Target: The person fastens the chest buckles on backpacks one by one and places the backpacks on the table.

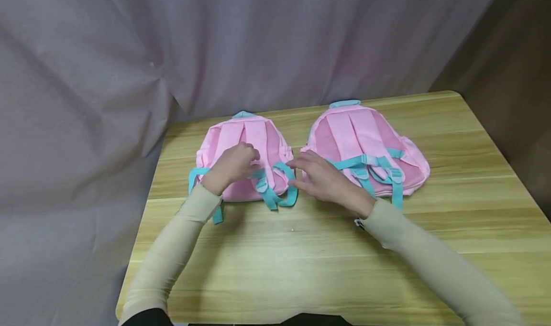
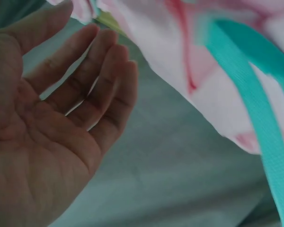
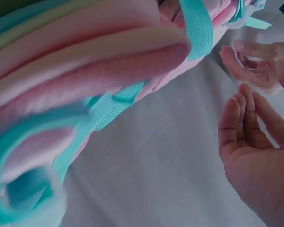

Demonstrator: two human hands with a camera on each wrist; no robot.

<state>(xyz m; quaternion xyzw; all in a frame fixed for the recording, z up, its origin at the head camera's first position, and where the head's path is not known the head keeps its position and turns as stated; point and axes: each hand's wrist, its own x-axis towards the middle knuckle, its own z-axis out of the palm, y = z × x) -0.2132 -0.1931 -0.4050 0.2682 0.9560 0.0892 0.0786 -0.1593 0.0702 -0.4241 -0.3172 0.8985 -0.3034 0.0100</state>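
Toward far edge of table, with loosely extended, empty fingers, holding left hand over left backpack, right hand close to right backpack.

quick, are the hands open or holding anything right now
Left hand: open, holding nothing, near the left pink-and-turquoise fabric backpack.
Right hand: open, holding nothing, near the right matching backpack.

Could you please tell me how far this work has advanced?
Apparently done: the left pink fabric backpack and similar right backpack lie side by side on the pale wooden table. In hand: the left hand is over the left backpack, the right hand near both backpacks; both hands are empty. Remaining, perhaps: tidying the loose, looped turquoise webbing straps.
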